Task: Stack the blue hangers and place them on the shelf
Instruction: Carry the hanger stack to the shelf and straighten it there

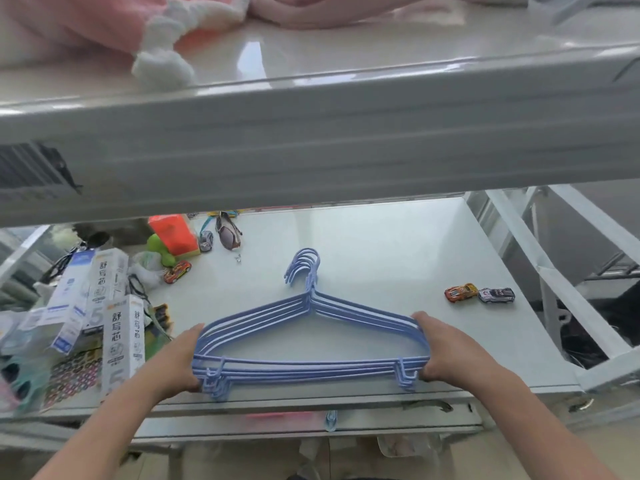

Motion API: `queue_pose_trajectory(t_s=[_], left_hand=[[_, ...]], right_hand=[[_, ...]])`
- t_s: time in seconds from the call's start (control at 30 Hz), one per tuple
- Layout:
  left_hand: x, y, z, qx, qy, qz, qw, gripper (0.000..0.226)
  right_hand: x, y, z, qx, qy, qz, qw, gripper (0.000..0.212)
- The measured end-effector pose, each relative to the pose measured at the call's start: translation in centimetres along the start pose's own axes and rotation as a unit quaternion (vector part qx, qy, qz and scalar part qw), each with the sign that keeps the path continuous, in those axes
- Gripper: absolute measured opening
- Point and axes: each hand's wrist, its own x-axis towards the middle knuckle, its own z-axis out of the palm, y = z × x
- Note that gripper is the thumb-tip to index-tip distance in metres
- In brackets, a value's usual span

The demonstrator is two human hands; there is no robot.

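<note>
Shelf (pixel 398 244): white lower level of a metal rack, beneath a deep upper shelf (pixel 311 140) carrying pink fabric (pixel 86 26). The stack of blue hangers (pixel 311 341) lies flat near the front edge of the lower level, right of centre.

Left hand (pixel 180 362): clamped on the left shoulder end of the stack, thumb side under the bars, fingers running up along the outside. Right hand (pixel 440 348): clamped on the right shoulder end likewise. Neither hand is free.

Orientation: long axis runs left to right, roughly parallel to the front edge. Hooks (pixel 304 268) point away from the person, toward the back, curling left. The hangers are nested but slightly fanned, not flush.

Risks, as judged:
- Fanned stack may splay or slip if either end is released first, since only end pressure holds it together.
- Stack sits close to the front edge; the small clips (pixel 214 386) near the lower bar overhang it and could catch or tip the stack off.
- Cartons (pixel 121 341) stand just left of the left hand; a sideways shift could knock them.
- Two toy cars (pixel 479 292) lie near on the right, apart from the stack.
</note>
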Motion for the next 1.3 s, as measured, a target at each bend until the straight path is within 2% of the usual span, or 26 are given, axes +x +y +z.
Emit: queue_pose_trajectory(t_s=[0.1, 0.2, 0.37, 0.7, 0.97, 1.07, 1.17, 1.3], left_hand=[[-0.2, 0.2, 0.6, -0.021, 0.041, 0.031, 0.998, 0.063], [-0.3, -1.2, 1.3, -0.044, 0.079, 0.054, 0.994, 0.05], [-0.5, -1.3, 1.6, -0.053, 0.116, 0.061, 0.99, 0.05], [-0.4, -1.8, 1.5, -0.058, 0.121, 0.044, 0.99, 0.054], [-1.2, -1.5, 2.1, -0.037, 0.141, 0.026, 0.989, 0.043], [-1.3, -1.4, 2.2, -0.014, 0.134, 0.023, 0.991, 0.045], [-1.4, -1.3, 2.5, 0.004, 0.14, 0.01, 0.99, 0.053], [-1.5, -1.5, 2.8, -0.005, 0.13, 0.001, 0.991, 0.06]], right_hand=[[0.1, -0.4, 0.5, -0.017, 0.033, 0.002, 0.999, 0.076], [0.1, 0.0, 0.9, -0.022, 0.055, -0.009, 0.998, 0.068], [0.5, 0.5, 0.8, -0.021, 0.059, -0.009, 0.998, 0.074], [0.6, 0.6, 0.9, -0.038, 0.065, -0.009, 0.997, 0.076], [0.3, 0.5, 0.9, -0.082, 0.069, -0.013, 0.994, 0.074], [0.3, 0.7, 0.7, -0.051, 0.047, -0.025, 0.997, 0.081], [0.1, 1.1, -0.6, 0.018, -0.014, -0.044, 0.999, 0.09], [-0.2, 2.2, -2.0, 0.126, -0.063, -0.065, 0.988, 0.085]])
